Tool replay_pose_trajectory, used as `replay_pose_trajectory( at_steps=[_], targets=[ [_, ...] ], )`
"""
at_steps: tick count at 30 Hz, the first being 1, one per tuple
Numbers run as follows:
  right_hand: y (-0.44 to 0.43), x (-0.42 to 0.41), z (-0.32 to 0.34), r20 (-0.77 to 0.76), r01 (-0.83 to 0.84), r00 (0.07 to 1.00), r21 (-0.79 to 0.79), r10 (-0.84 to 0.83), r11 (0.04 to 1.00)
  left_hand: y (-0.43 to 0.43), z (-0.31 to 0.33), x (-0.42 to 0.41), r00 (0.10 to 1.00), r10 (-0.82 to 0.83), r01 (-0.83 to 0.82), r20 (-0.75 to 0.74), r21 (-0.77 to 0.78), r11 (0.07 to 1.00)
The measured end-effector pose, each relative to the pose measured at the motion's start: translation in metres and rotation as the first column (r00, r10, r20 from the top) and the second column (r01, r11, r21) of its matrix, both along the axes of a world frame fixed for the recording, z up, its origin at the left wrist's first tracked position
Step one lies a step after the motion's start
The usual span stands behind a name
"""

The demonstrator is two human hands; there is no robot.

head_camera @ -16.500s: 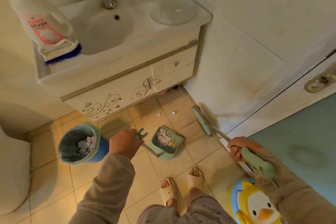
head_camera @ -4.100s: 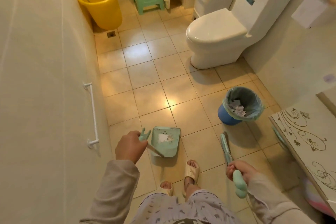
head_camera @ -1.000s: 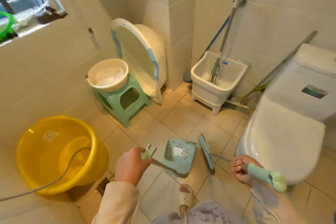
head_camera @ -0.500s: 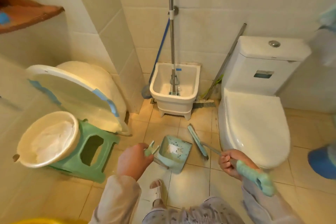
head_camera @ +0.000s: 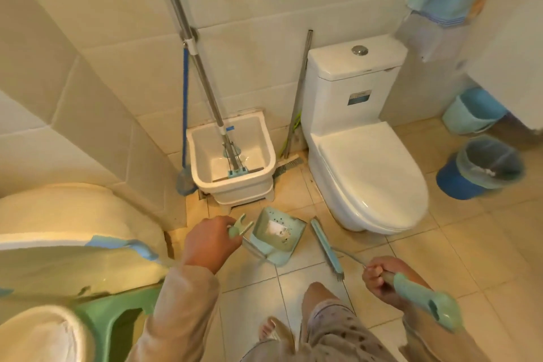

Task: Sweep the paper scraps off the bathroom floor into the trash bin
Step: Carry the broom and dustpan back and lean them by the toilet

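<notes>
My left hand point(head_camera: 207, 242) grips the handle of a mint-green dustpan point(head_camera: 277, 236), which hangs just above the floor tiles in front of the mop bucket. A few small paper scraps point(head_camera: 278, 229) lie in the pan. My right hand point(head_camera: 383, 276) is closed around the green handle of a small broom point(head_camera: 326, 245); its head rests low, just right of the dustpan. The blue trash bin point(head_camera: 482, 169) with a liner holds scraps and stands far right, beyond the toilet.
A white toilet point(head_camera: 367, 167) with closed lid sits between me and the bin. A white mop bucket point(head_camera: 232, 160) with a mop stands against the back wall. A green stool point(head_camera: 117, 322) and basins crowd the lower left. A second light-blue bucket point(head_camera: 471, 110) sits at the far right.
My view has swung right: the toilet and trash bin have come into view, while the yellow tub has dropped out. Both hands keep hold of dustpan and broom.
</notes>
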State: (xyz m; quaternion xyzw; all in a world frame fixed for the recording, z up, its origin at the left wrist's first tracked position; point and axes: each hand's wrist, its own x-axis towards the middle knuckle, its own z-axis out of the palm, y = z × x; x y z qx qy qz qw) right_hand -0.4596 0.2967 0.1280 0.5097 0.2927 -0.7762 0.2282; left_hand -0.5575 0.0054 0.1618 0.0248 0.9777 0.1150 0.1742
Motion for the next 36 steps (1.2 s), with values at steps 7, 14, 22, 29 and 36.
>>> replay_pose_trajectory(
  at_steps=[7, 14, 22, 29, 36],
  targets=[
    [0.003, -0.055, -0.001, 0.055, 0.109, 0.993, -0.078, -0.105, 0.991, 0.032, 0.002, -0.096, 0.928, -0.371, 0.371, 0.03, -0.166, 0.914],
    [-0.003, -0.138, 0.0, -0.04, 0.451, 0.887, -0.148, -0.461, 0.88, 0.092, 0.012, -0.193, 0.721, -0.684, 0.686, 0.115, -0.263, 0.679],
    [-0.002, -0.221, 0.026, 0.038, 0.696, 0.702, -0.253, -0.712, 0.672, 0.142, 0.012, -0.275, 0.375, -0.911, 0.901, 0.17, -0.298, 0.315],
    [-0.03, -0.276, 0.04, 0.161, 0.776, 0.582, -0.404, -0.797, 0.485, 0.164, 0.014, -0.361, 0.087, -0.99, 0.899, 0.111, -0.438, 0.03],
    [-0.046, -0.325, 0.045, 0.109, 0.762, 0.581, -0.421, -0.806, 0.492, 0.185, 0.024, -0.416, -0.219, -0.956, 0.771, 0.198, -0.565, -0.293]
  ],
)
